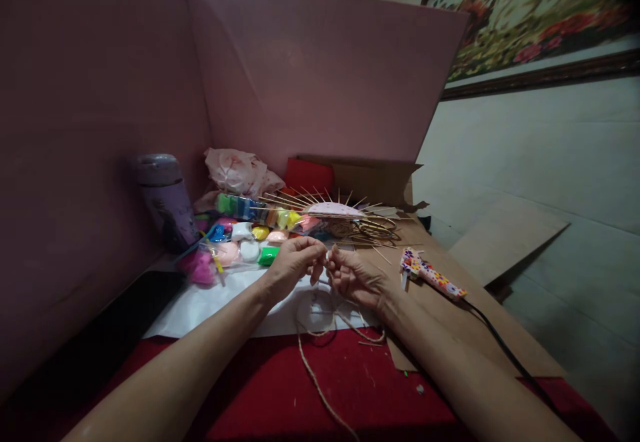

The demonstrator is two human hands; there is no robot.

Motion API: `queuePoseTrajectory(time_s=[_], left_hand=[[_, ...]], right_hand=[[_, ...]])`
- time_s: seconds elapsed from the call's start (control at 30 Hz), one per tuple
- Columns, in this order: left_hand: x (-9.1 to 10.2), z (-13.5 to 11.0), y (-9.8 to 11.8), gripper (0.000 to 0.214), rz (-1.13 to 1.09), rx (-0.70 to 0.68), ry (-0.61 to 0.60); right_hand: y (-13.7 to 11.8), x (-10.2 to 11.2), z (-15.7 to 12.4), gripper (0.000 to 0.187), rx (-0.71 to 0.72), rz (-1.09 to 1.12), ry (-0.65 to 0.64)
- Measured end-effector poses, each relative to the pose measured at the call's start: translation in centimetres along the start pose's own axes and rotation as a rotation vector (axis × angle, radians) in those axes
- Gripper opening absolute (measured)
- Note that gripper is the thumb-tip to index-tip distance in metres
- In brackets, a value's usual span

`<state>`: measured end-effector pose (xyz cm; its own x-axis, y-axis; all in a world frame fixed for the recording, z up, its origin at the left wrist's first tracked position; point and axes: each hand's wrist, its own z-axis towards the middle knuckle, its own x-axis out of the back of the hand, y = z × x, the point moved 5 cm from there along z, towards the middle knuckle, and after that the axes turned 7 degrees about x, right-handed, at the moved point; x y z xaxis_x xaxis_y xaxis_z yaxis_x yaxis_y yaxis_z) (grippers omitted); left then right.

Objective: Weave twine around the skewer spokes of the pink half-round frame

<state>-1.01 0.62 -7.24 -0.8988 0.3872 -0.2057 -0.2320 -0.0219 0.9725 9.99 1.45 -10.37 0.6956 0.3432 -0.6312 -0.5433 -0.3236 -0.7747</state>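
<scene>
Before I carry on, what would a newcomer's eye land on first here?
Probably the left hand and right hand, close together at the centre, with twine trailing below them onto red cloth. Just beyond, a pale half-dome bristles with thin sticks, and bright packets lie to its left. On the right, a flower-patterned glue gun rests on brown cardboard.

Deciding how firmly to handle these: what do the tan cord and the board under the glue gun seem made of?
Cord: probably jute or similar plant fibre, matte; it is tan and looks twisted. Board: likely cardboard, dull and uncoated-looking; it is flat and plain brown, though its core is not clear.
</scene>
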Motion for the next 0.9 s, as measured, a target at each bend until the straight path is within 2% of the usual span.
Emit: queuePoseTrajectory(time_s=[0.27,0.57,0.73,0.9], left_hand=[[0.44,0.23,0.16,0.023,-0.083,-0.042,0.046],[0.03,0.03,0.19,0.019,0.122,-0.07,0.113],[-0.14,0.22,-0.12,0.02,0.259,-0.044,0.085],[-0.21,0.31,-0.58,0.022,0.277,-0.04,0.076]], right_hand=[[0.11,0.2,-0.13,0.019,0.007,-0.052,-0.021],[0.08,0.25,-0.01,0.018,0.048,-0.146,-0.018],[0.13,-0.04,-0.14,0.018,0.086,-0.204,-0.038],[0.54,-0.05,0.17,0.016,0.063,-0.112,-0.052]])
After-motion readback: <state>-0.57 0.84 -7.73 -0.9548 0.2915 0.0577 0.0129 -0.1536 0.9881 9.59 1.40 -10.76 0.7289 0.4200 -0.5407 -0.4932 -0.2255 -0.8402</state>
